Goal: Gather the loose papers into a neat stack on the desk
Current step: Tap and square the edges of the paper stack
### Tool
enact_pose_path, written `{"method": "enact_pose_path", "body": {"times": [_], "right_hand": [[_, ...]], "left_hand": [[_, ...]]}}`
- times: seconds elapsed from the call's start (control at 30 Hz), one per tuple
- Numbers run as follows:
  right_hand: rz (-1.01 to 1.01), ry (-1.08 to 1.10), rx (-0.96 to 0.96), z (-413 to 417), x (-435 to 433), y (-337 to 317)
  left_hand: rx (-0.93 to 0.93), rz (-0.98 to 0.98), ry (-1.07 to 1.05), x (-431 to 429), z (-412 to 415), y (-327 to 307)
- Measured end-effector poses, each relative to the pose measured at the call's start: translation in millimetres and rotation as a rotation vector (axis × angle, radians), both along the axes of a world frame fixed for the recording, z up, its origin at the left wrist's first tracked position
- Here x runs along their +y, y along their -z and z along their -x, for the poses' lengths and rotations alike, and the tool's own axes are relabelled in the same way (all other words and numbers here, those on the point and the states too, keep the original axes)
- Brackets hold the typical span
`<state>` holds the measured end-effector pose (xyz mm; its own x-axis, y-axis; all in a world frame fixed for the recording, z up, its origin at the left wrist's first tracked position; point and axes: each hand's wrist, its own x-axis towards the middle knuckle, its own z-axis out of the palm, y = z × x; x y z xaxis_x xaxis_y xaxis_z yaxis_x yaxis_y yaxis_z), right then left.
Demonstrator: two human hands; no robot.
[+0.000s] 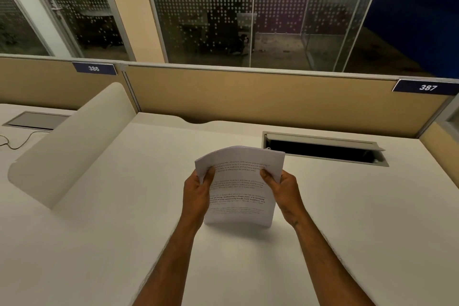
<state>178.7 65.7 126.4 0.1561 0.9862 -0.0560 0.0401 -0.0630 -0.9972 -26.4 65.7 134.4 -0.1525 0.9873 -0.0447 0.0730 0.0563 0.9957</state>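
A bundle of white printed papers (239, 189) stands upright on its bottom edge on the white desk (124, 231), printed side facing me, its top curling away. My left hand (197, 194) grips the bundle's left edge, thumb on the front. My right hand (280, 191) grips the right edge the same way. No other loose sheets show on the desk.
An open cable hatch (323, 150) with a dark slot lies in the desk just behind the papers to the right. A rounded cream divider (72, 146) stands at the left. A tan partition (248, 97) closes the back. On the neighbouring desk lies a cable (22, 140).
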Motion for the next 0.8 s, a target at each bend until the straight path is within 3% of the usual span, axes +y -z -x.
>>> {"method": "enact_pose_path", "body": {"times": [0.17, 0.33, 0.4, 0.6, 0.8], "right_hand": [[0.019, -0.018, 0.003, -6, 2, -2], [0.112, -0.160, -0.028, -42, -6, 10], [0.155, -0.188, 0.040, -55, -16, 19], [0.152, -0.085, 0.569, -31, -35, 29], [0.078, 0.060, 0.492, -30, -30, 10]], "left_hand": [[0.048, -0.023, -0.057, 7, 0, -4], [-0.151, 0.019, -0.226, 18, 10, -28], [-0.282, 0.058, -0.288, 21, 17, -33], [-0.597, 0.191, -0.367, 21, 10, -25], [-0.701, 0.240, -0.235, 0, 11, -4]]}}
